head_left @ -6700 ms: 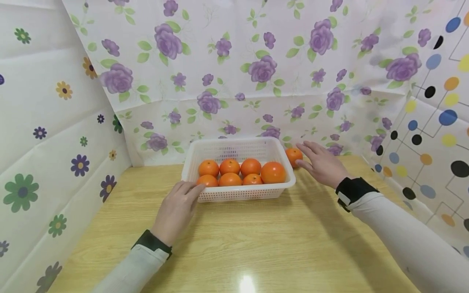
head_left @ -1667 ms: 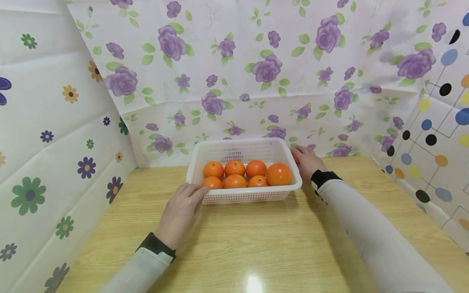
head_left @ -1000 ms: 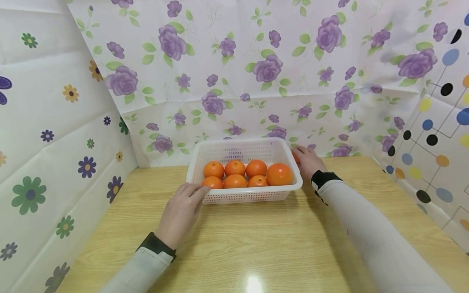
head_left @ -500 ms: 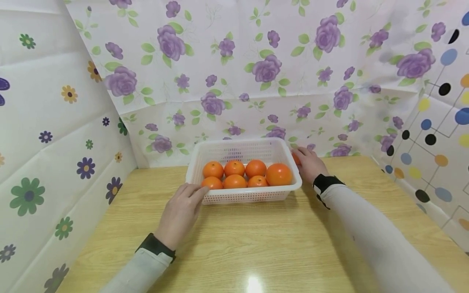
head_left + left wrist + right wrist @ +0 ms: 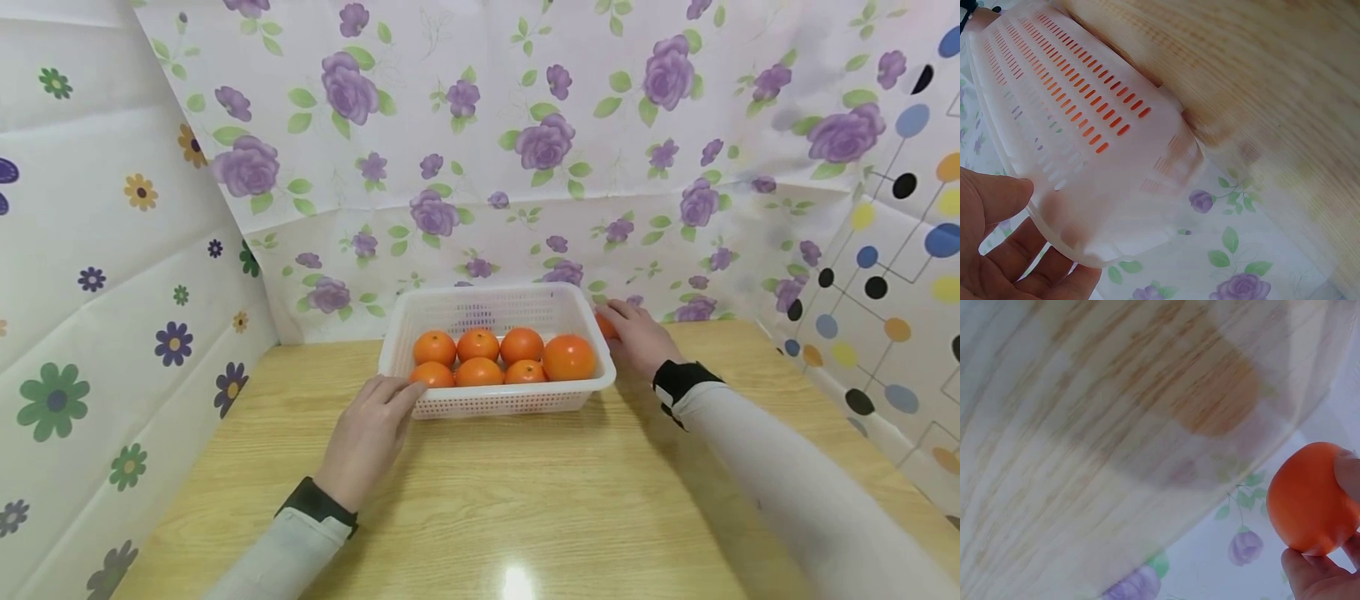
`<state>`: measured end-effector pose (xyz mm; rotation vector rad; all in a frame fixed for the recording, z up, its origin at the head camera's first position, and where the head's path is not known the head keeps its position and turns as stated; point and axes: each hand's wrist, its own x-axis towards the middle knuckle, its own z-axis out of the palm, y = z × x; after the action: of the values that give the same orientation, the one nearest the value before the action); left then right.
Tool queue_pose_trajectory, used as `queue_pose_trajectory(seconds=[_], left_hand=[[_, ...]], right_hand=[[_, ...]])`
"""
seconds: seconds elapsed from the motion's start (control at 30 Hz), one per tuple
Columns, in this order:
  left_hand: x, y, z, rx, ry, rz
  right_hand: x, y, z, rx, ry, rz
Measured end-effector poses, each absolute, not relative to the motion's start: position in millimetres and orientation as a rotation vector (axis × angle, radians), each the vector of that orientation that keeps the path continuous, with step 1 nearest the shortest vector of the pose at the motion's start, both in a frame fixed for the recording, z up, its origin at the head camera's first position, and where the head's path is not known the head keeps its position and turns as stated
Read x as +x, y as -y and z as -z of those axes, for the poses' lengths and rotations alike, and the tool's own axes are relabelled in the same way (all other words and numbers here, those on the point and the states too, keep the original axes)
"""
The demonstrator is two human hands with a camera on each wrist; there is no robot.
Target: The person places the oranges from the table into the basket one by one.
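Observation:
A white slotted plastic basket [image 5: 502,406] stands near the back of the table, with several oranges [image 5: 480,372] in two rows. My left hand [image 5: 367,437] grips its front left corner; in the left wrist view the thumb [image 5: 1004,195] presses the outer wall and the fingers reach over the rim. Beyond the basket's right end, my right hand [image 5: 641,340] holds a single orange [image 5: 605,327], mostly hidden by the hand in the head view. The right wrist view shows this orange [image 5: 1310,500] between thumb and fingers, its shadow on the table.
The wood-grain table [image 5: 465,500] runs back to a flowered sheet [image 5: 487,150] close behind the basket. A daisy-printed sheet [image 5: 90,333] closes the left side, and a dotted sheet [image 5: 885,275] the right.
Some seconds ago my right hand hovered with straight fingers beside the lone orange; since then it has taken hold of it. Over the last second the right forearm swung slightly rightward. The left hand keeps its grip.

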<state>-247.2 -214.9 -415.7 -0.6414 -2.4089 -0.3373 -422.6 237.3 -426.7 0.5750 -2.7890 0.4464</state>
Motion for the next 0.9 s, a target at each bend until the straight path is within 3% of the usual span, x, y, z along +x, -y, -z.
queue_pose_trajectory(seconds=[0.9], left_hand=[[-248, 215, 416, -0.627, 2.438, 0.317]], right_hand=[[-385, -253, 415, 0.723, 2.663, -0.394]])
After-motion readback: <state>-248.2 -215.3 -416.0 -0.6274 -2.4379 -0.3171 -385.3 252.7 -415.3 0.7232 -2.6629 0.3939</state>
